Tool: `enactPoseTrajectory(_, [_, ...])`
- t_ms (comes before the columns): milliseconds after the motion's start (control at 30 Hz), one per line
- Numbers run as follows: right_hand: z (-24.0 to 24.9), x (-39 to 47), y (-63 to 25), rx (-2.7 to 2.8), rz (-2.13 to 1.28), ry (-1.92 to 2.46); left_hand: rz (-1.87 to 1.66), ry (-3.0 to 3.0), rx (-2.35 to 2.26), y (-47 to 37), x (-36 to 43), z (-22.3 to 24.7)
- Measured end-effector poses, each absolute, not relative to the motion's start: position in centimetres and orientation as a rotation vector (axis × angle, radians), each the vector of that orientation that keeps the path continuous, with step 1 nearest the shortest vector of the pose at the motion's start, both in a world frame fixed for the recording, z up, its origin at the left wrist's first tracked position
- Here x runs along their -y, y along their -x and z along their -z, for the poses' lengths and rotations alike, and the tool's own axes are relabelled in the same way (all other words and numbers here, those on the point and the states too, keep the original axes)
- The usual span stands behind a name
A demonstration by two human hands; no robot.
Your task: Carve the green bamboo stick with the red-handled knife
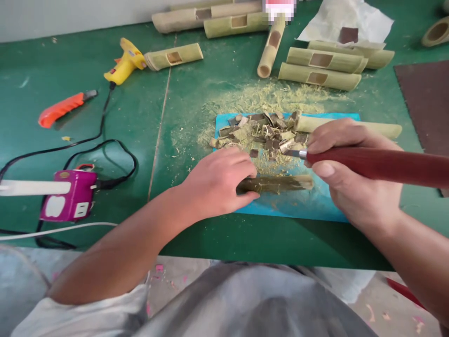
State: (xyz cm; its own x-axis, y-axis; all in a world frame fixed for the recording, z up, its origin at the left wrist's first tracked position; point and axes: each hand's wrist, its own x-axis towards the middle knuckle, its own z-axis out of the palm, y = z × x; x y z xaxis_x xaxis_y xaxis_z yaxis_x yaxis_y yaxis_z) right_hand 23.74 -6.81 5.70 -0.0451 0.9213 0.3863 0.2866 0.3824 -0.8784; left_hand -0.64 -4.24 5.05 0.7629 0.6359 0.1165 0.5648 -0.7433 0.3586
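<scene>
My left hand (224, 180) is wrapped round the left end of a dark bamboo piece (286, 183), which lies on a blue mat (298, 208). In my right hand (361, 182) is a red-handled knife (382, 164), its short metal tip pointing left, above the mat and apart from the held piece. Bamboo scraps (270, 135) and shavings are heaped behind my left hand. A pale bamboo length (379, 129) lies at the back of the mat, partly hidden by my right hand.
Cut bamboo tubes (319, 78) lie at the back of the green table (196, 238). On the left are a yellow glue gun (124, 65), an orange cutter (65, 108), a purple power adapter (70, 194) and cables. A brown sheet (428, 103) is at right.
</scene>
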Motion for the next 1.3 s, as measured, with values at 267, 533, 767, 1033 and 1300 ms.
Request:
enactPoseTrajectory(267, [-5.2, 6.9, -23.7, 1.637, -0.897, 1.179, -0.57, -2.513, -0.883, 0.1, 3.8, -3.7])
enactPoseTrajectory(533, [-5.3, 6.7, -23.1, 1.687, -1.001, 1.125, -0.633, -2.478, -0.881, 0.3, 3.8, -3.2])
enactPoseTrajectory(767, [-5.0, 6.5, -23.3, 1.725, -1.037, 1.061, -0.604, -2.488, -0.883, 0.2, 3.9, -3.4])
enactPoseTrajectory(1033, [-5.1, 6.3, -23.0, 1.777, -0.985, 1.032, -0.605, -2.491, -0.888, 0.3, 3.9, -3.3])
enactPoseTrajectory(1300, [-4.7, 6.4, -23.2, 1.788, -0.883, 1.011, -0.627, -2.46, -0.892, 0.2, 3.8, -3.2])
